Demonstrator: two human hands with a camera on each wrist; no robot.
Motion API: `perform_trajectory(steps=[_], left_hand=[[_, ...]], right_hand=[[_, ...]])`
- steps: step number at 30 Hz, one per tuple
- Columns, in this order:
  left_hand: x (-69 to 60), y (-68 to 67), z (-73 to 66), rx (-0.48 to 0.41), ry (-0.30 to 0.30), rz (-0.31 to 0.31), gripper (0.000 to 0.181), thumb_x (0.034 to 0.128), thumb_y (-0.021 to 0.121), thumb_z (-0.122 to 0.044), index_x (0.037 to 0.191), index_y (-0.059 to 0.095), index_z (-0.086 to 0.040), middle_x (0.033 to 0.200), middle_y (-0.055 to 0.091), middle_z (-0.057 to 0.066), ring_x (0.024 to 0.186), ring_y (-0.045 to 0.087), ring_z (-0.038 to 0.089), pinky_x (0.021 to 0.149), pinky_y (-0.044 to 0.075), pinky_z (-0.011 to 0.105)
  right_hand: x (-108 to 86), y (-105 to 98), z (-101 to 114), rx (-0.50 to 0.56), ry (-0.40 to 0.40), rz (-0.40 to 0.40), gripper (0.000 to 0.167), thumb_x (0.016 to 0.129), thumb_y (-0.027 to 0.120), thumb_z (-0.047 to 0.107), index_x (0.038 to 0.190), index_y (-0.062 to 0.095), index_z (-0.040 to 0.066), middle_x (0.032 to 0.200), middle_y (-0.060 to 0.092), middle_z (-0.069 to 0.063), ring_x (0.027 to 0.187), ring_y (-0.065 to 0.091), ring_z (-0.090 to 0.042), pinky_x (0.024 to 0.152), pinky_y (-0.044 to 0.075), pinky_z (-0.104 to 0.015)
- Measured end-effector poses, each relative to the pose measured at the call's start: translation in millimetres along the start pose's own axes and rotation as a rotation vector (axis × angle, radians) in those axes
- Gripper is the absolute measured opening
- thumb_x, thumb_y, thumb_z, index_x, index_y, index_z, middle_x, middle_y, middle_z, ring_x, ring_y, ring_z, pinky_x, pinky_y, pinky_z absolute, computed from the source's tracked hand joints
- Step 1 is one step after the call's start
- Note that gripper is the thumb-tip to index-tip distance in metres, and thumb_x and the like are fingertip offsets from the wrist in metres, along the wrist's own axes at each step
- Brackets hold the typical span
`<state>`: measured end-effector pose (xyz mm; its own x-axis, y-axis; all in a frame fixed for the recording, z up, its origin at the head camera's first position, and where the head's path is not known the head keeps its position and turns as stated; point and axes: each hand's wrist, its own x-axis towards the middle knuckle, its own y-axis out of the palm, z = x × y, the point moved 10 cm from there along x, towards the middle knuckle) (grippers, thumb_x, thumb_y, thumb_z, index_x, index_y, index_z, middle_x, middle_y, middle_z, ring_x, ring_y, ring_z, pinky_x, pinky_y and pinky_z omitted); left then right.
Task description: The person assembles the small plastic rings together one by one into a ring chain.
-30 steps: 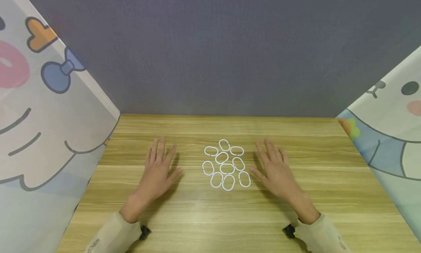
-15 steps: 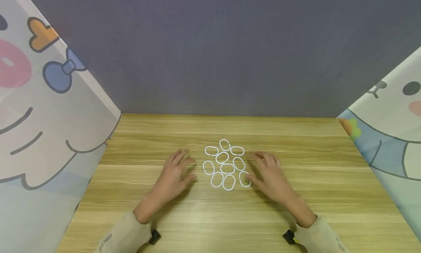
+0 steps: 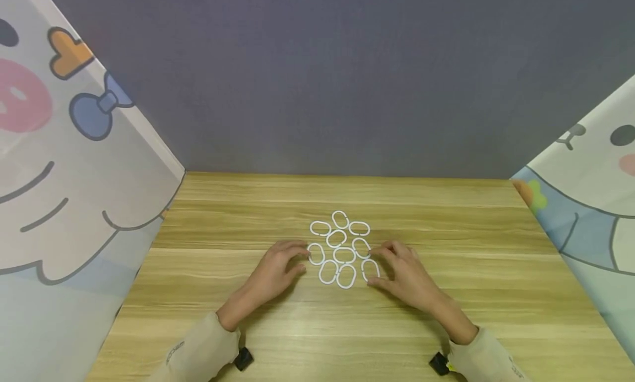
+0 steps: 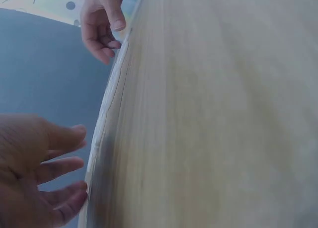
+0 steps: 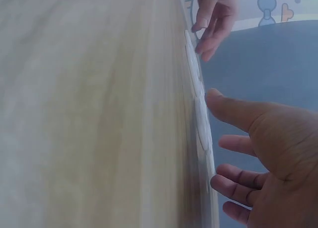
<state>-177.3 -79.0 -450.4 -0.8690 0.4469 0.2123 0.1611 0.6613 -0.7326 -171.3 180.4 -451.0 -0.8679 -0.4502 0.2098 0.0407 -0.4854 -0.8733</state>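
Observation:
Several white oval rings, each with a small gap in its band, lie flat in a loose cluster mid-table; they look like plastic shower curtain rings. At the cluster's left side, my left hand (image 3: 275, 269) has its fingertips by the outer left ring (image 3: 324, 253); contact is unclear. My right hand (image 3: 407, 274) holds its thumb and bent fingers apart over the lower right ring (image 3: 362, 268), partly covering it. In the right wrist view nothing sits between thumb and fingers of the right hand (image 5: 278, 163). The left hand (image 4: 39, 168) looks equally loose in the left wrist view.
The wooden tabletop (image 3: 238, 205) runs back to a grey wall panel (image 3: 322, 84). Cartoon-printed panels stand at the left (image 3: 99, 178) and right (image 3: 585, 205). A small black device (image 3: 243, 359) sits at the left cuff, another device (image 3: 439, 364) at the right.
Both hands have come inward from either side to the cluster, their spread fingers now bent. The rings lie in the same arrangement.

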Motion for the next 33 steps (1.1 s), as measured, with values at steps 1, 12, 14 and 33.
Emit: perform_trajectory(steps=[1, 12, 14, 33], left_hand=[[0.7, 2.9, 0.5, 0.009, 0.0, 0.02, 0.034, 0.0953, 0.083, 0.001, 0.128, 0.077, -0.002, 0.151, 0.066, 0.022, 0.143, 0.057, 0.048, 0.119, 0.043, 0.07], [2.4, 13.2, 2.7, 0.085, 0.03, 0.076, 0.034, 0.1001, 0.081, -0.007, 0.134, 0.077, -0.005, 0.156, 0.064, 0.016, 0.15, 0.05, 0.048, 0.115, 0.037, 0.079], [2.0, 13.2, 2.4, 0.113, 0.037, 0.063, 0.033, 0.0984, 0.083, -0.007, 0.131, 0.079, -0.005, 0.153, 0.067, 0.016, 0.145, 0.054, 0.046, 0.114, 0.04, 0.077], [3.1, -1.7, 9.0, 0.16, -0.042, -0.094, 0.02, 0.0945, 0.088, -0.008, 0.111, 0.077, -0.006, 0.107, 0.074, 0.008, 0.104, 0.068, 0.032, 0.098, 0.056, 0.053]], right_hand=[[-0.6, 0.5, -0.4, 0.005, -0.001, 0.002, 0.06, 0.086, 0.098, 0.032, 0.136, 0.074, 0.009, 0.129, 0.066, -0.012, 0.12, 0.063, -0.034, 0.102, 0.048, -0.057], [-1.9, 5.4, -3.3, 0.007, 0.001, 0.01, 0.056, 0.084, 0.1, 0.028, 0.133, 0.076, 0.012, 0.131, 0.064, -0.014, 0.121, 0.061, -0.035, 0.102, 0.05, -0.058], [-1.7, 5.8, -3.4, 0.006, 0.002, 0.009, 0.056, 0.084, 0.1, 0.028, 0.132, 0.076, 0.012, 0.131, 0.064, -0.013, 0.121, 0.061, -0.035, 0.101, 0.05, -0.058], [-1.5, 6.0, -9.0, 0.044, 0.041, -0.008, 0.051, 0.079, 0.103, 0.026, 0.121, 0.076, 0.013, 0.121, 0.064, -0.006, 0.115, 0.058, -0.03, 0.1, 0.049, -0.054]])
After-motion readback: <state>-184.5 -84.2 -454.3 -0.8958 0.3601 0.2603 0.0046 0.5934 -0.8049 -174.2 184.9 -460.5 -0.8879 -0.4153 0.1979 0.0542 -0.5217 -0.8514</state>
